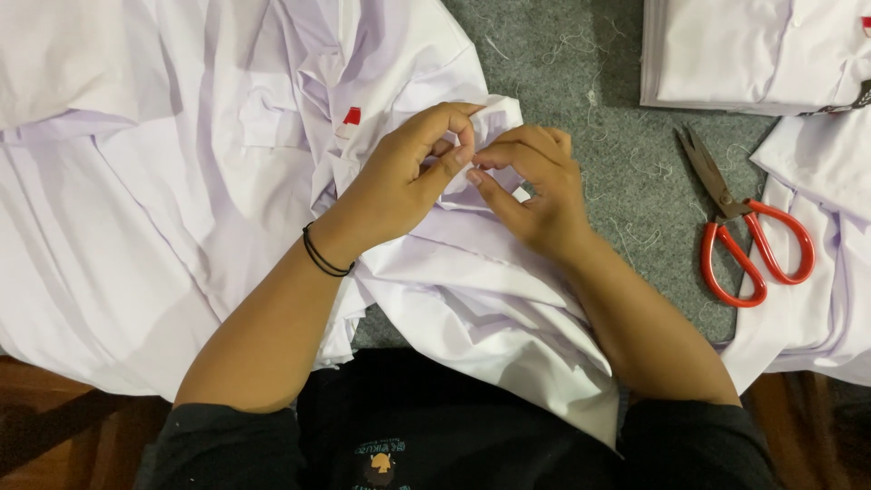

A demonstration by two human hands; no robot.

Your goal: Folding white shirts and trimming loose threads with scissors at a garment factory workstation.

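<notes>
A white shirt point(209, 181) lies crumpled across the grey felt surface point(581, 73) in the head view, with a small red tag point(352, 116) near its collar. My left hand point(408, 177), with a black band at the wrist, pinches a fold of the white shirt between thumb and fingers. My right hand point(531, 186) pinches the same fold right beside it, fingertips almost touching the left hand's. Part of the cloth runs down over my lap.
Red-handled scissors point(744, 227) lie shut on the grey surface to the right of my right hand. Folded white garments point(744, 54) are stacked at the top right, and more white cloth point(817, 272) lies at the right edge. Loose thread scraps dot the felt.
</notes>
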